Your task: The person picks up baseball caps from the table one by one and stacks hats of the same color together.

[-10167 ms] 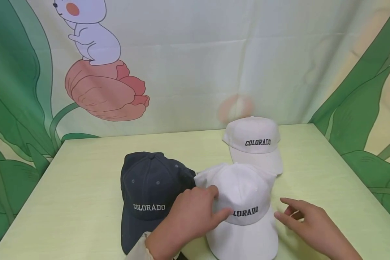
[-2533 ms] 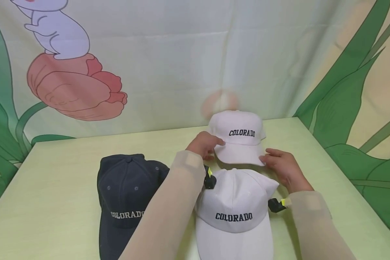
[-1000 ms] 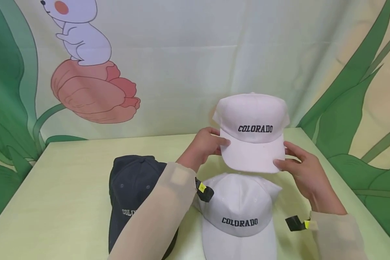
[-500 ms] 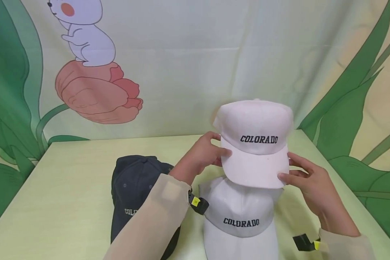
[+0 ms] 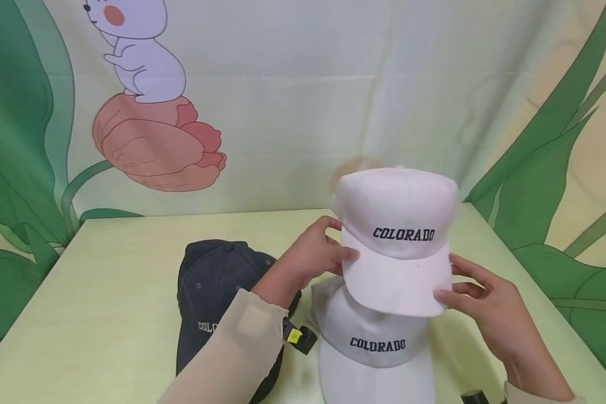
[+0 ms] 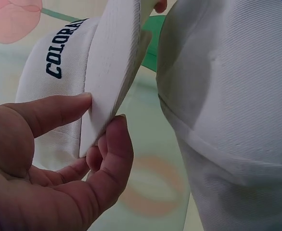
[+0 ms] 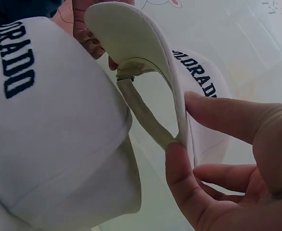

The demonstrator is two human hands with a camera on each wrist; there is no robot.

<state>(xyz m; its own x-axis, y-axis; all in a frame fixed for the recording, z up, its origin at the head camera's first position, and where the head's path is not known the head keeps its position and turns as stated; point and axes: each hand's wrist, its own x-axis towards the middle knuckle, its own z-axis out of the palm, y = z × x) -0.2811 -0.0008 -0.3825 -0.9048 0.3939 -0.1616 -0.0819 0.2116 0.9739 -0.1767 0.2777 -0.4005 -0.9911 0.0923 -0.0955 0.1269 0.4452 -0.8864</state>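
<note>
A white baseball cap (image 5: 396, 280) marked COLORADO is held up in the air, brim toward me. My left hand (image 5: 315, 249) pinches one side of its brim, thumb on top and fingers beneath. On the other side, my right hand (image 5: 490, 306) pinches the brim the same way. A second white baseball cap (image 5: 376, 370) with the same lettering sits on the table just below and in front; the raised one hides its crown top. In the right wrist view, the underside and back strap (image 7: 148, 113) of the held cap show, apart from the lower cap.
A navy baseball cap (image 5: 212, 286) lies left of the white ones, partly covered by my left sleeve (image 5: 237, 348). The pale table (image 5: 106, 292) ends at a printed cloth backdrop (image 5: 283, 112). Black wrist cameras (image 5: 300, 336) protrude from the cuffs.
Both hands took hold of the back white cap's brim and lifted it off the table. Over the last second they have brought it lower and nearer, above the front white cap.
</note>
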